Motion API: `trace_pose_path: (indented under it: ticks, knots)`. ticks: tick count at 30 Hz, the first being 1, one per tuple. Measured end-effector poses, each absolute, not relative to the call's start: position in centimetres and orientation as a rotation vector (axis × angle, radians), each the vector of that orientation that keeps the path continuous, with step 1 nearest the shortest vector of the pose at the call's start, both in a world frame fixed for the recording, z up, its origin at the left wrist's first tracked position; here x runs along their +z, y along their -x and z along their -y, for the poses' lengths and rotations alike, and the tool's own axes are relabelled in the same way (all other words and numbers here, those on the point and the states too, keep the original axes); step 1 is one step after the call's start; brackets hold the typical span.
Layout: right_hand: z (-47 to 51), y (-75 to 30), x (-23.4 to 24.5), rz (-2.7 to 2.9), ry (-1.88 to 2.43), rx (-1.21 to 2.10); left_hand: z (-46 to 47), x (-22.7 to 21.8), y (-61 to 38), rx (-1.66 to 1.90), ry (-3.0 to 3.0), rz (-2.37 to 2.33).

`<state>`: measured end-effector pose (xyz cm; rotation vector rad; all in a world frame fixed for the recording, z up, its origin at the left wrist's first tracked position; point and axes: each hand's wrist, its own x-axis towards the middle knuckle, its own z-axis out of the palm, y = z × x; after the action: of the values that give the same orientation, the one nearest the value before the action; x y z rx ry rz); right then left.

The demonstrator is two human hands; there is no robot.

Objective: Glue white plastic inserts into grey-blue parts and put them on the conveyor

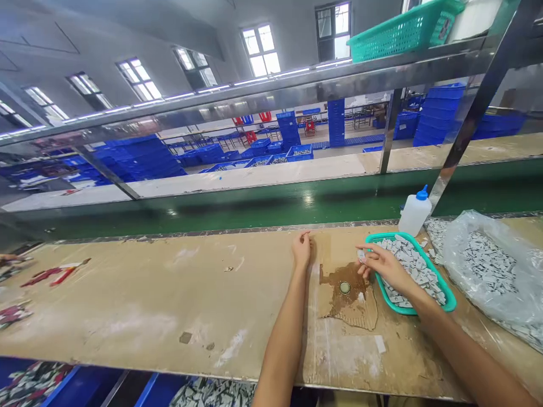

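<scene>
My right hand (pixel 382 264) pinches a small white piece (pixel 361 255) between thumb and fingers, just left of a green basket (pixel 448 304). Small grey-white pieces (pixel 409 263) of the same look fill this basket. My left hand (pixel 301 249) rests on the table with its fingers curled closed; whether anything is in them is hidden. Between and below the hands lies a torn piece of cardboard (pixel 367 319) with a dark wet stain. On the stain sits a small round cap-like thing (pixel 345 288).
A white squeeze bottle (pixel 413 215) with a blue tip stands behind the basket. A clear plastic bag (pixel 521 265) of similar pieces lies at the right. Past the table's far edge runs a green belt (pixel 254 209). Blue bins (pixel 155 390) stand below the front edge.
</scene>
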<state>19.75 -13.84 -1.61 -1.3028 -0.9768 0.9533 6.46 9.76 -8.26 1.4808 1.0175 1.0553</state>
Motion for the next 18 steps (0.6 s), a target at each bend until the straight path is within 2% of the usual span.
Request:
trace_pose_path:
  ticks: [6,15,18]
  knots:
    - [14.3,-19.4,-3.3,1.106,1.447,1.059,-10.1,-9.4,-6.5,1.067,-1.393,-0.99]
    - [14.1,-19.9,-1.8,1.204,1.668,1.185,-10.4,-9.8,-7.0,1.091,-1.383,-0.984]
    - [13.6,-19.3,-1.3,1.349,1.81,1.087,-10.5,-10.2,-7.1,1.098,-1.399,-0.987]
